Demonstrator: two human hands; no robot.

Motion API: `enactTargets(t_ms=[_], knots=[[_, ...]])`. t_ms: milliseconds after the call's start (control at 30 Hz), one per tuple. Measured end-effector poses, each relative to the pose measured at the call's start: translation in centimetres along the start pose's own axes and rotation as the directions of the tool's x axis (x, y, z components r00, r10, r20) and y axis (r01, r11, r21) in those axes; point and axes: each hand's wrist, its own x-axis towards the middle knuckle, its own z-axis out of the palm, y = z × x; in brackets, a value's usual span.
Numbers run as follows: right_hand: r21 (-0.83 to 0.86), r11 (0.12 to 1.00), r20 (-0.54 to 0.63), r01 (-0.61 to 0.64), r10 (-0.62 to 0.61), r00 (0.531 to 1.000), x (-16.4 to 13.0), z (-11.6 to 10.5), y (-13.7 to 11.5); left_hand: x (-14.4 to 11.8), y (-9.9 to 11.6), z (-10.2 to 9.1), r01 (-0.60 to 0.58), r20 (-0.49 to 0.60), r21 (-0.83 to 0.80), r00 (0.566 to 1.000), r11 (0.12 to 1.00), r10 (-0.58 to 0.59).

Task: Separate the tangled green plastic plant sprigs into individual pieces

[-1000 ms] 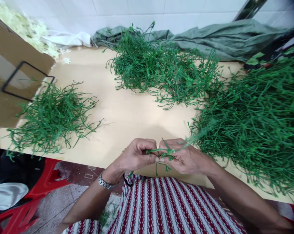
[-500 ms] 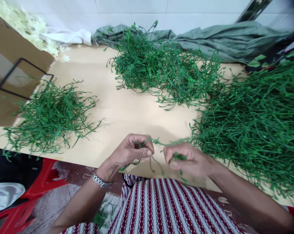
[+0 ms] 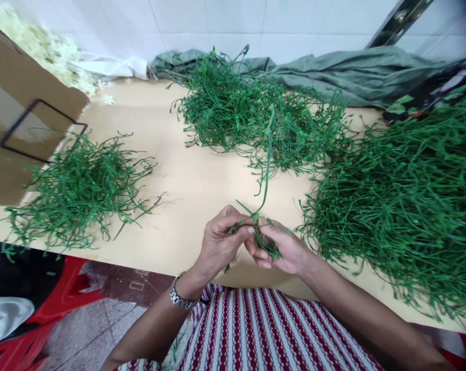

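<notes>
Three heaps of green plastic stems lie on the pale table (image 3: pixel 202 185), and both hands meet at its near edge over a striped cloth (image 3: pixel 256 335). The left hand (image 3: pixel 219 242), a watch (image 3: pixel 179 299) on its wrist, pinches the base of a long green stem (image 3: pixel 267 154) that stands up and away from the fingers toward the middle heap (image 3: pixel 256 113). The right hand (image 3: pixel 285 247) is closed around a small bunch of short sprigs (image 3: pixel 266 242), its fingertips touching those of the left, so the stem and the sprigs sit together between the two hands. By the look of the heaps, the work is at an early stage: the small pile (image 3: pixel 78 188) on the left seems to be the finished or sorted share, while the large mass (image 3: pixel 406 196) on the right, just beside the right forearm, is far bigger and appears untouched. A cardboard box (image 3: pixel 12 118) stands at the left edge, white blossoms (image 3: pixel 43 49) lie behind it, and a grey-green cloth (image 3: pixel 352 69) is bunched along the tiled wall.
</notes>
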Motion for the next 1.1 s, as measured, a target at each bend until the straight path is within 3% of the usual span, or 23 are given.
enactTargets(t_ms=[133, 300, 400, 467, 567, 667, 733, 800, 900, 1000, 1100], knots=[[-0.084, 0.995, 0.003, -0.058, 0.058, 0.998, -0.2, -0.5, -0.6, 0.1, 0.5, -0.3, -0.026, 0.07, 0.178, 0.997, 0.984, 0.014], [-0.19, 0.979, 0.009, -0.073, 0.076, 0.997, -0.2, -0.6, -0.8, 0.2, 1.3, -1.1, 0.062, 0.216, 0.199, 0.971, 0.978, -0.106], [-0.344, 0.939, -0.013, -0.02, 0.016, 1.0, -0.3, -0.4, -1.0, 0.1, 1.8, -1.1, 0.076, 0.22, 0.253, 0.966, 0.965, -0.134], [-0.536, 0.843, -0.026, 0.036, -0.059, 0.998, -0.4, -0.2, -1.2, 0.1, 2.1, -0.9, 0.053, 0.164, 0.331, 0.98, 0.942, -0.113], [-0.8, 0.592, -0.016, 0.1, -0.189, 0.982, -0.8, 0.2, -1.7, 0.2, 2.5, -0.9, 0.036, 0.116, 0.464, 0.988, 0.885, -0.101], [-0.907, 0.392, 0.069, 0.157, -0.229, 0.971, -1.1, 0.5, -2.2, 0.3, 2.7, -1.3, 0.081, 0.217, 0.472, 0.955, 0.878, -0.204], [-0.921, 0.34, 0.134, 0.192, -0.187, 0.973, -1.2, 0.7, -2.4, 0.3, 2.6, -1.6, 0.175, 0.285, 0.371, 0.913, 0.912, -0.291], [-0.893, 0.386, 0.191, 0.233, -0.146, 0.971, -1.2, 0.7, -2.6, 0.2, 2.3, -1.7, 0.308, 0.314, 0.198, 0.879, 0.931, -0.358], [-0.754, 0.604, 0.219, 0.258, -0.14, 0.966, -0.9, 0.5, -2.3, -0.1, 2.0, -1.3, 0.458, 0.292, -0.098, 0.862, 0.884, -0.414], [-0.546, 0.81, 0.183, 0.214, -0.134, 0.974, -0.4, 0.3, -1.2, -0.3, 1.9, -0.7, 0.499, 0.253, -0.281, 0.863, 0.82, -0.438], [-0.369, 0.912, 0.11, 0.178, -0.147, 0.983, 0.1, 0.5, -0.1, -0.4, 1.9, -0.2, 0.477, 0.231, -0.367, 0.878, 0.799, -0.419]])
